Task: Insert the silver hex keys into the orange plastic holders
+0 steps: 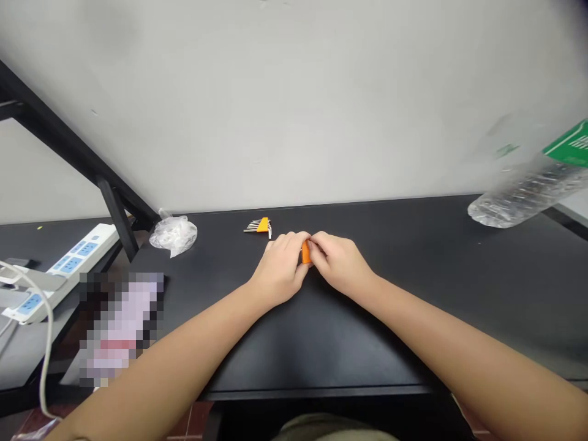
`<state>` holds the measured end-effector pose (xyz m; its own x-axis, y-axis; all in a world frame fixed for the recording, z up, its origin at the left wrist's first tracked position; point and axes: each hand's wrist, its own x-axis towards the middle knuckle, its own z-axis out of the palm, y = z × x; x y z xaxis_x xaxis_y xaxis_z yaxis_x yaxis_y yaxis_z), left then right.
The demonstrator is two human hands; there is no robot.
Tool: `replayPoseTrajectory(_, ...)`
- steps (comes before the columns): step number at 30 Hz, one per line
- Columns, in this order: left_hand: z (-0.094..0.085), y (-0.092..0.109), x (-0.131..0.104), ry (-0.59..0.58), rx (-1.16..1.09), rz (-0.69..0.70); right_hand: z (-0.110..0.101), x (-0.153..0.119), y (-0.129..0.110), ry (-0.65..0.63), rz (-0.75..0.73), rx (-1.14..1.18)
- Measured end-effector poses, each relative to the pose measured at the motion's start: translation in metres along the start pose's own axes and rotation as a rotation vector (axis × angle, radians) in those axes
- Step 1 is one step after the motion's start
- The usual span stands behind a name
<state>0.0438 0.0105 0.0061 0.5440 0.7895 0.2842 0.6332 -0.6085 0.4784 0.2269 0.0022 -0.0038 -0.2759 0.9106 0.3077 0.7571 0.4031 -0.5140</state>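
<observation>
Over the middle of the black table, my left hand (281,267) and my right hand (340,260) meet around a small orange plastic holder (306,252). The left fingers curl over its left side, and a small bit of metal shows there. My right thumb and fingers pinch its right edge. Much of the holder is hidden by the hands. Just beyond my left hand, a hex key set (261,226) lies on the table, several silver keys in a yellow-orange holder.
A crumpled clear plastic bag (174,235) lies at the back left of the black table (316,343). At the right a clear bottle (514,196) with a green label lies tilted by the wall. A white power strip (68,263) and a pixelated flat item (124,324) are at the left.
</observation>
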Motion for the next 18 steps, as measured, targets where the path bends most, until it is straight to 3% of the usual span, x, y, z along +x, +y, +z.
replayPoseTrajectory(11,-0.002,-0.001,0.002,0.03,0.076,-0.044,-0.006,0.002,0.003,-0.08,-0.043,-0.241)
replayPoseTrajectory(18,-0.004,-0.011,0.006,0.005,0.213,0.006,-0.012,0.009,0.026,-0.146,-0.027,-0.369)
